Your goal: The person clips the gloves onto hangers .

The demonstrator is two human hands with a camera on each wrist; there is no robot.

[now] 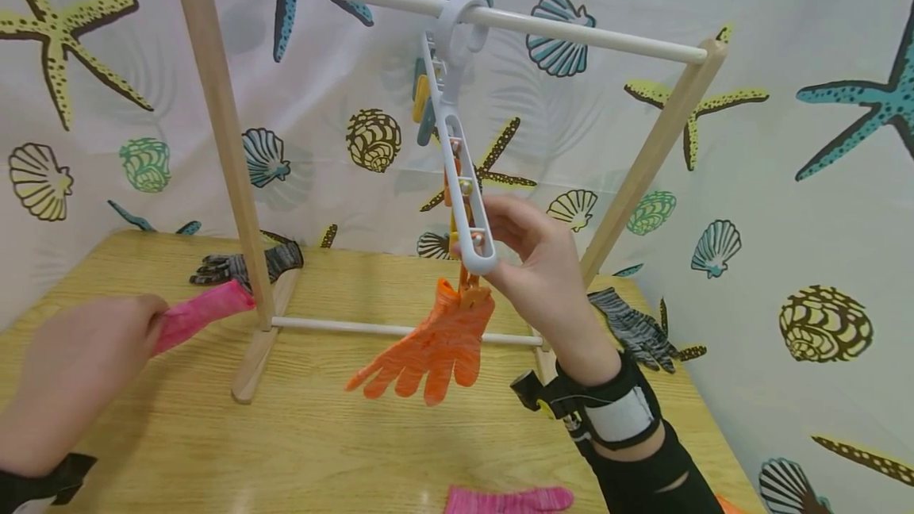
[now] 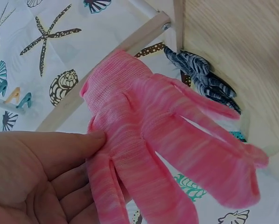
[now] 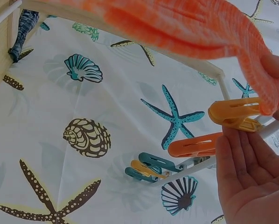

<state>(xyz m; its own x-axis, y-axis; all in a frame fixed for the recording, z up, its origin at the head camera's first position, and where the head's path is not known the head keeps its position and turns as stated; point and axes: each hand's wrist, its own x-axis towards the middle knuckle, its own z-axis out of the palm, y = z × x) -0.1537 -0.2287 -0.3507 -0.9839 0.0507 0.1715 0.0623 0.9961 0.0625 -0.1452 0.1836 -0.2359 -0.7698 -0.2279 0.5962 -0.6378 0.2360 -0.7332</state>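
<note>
My left hand (image 1: 93, 363) holds a pink striped knit glove (image 2: 130, 121), thumb on its near side below the cuff and fingers behind. A pale grey clip hanger (image 1: 457, 173) hangs by its hook from the white top bar. From its near end an orange knit glove (image 1: 435, 347) dangles, fingers downward, its cuff in a yellow-orange clothespin (image 3: 235, 112). My right hand (image 1: 539, 268) is at that end of the hanger and pinches this clothespin, with fingers on one side and thumb by the cuff. Beside it an orange clothespin (image 3: 193, 144) carries nothing.
The wooden rack (image 1: 228, 133) stands on a wooden table (image 1: 314, 435). Grey-black gloves lie by its left foot (image 1: 286, 256) and right foot (image 1: 631, 327). Another pink glove (image 1: 507, 500) lies at the front edge. Behind hangs a sea-life patterned curtain (image 1: 321, 205).
</note>
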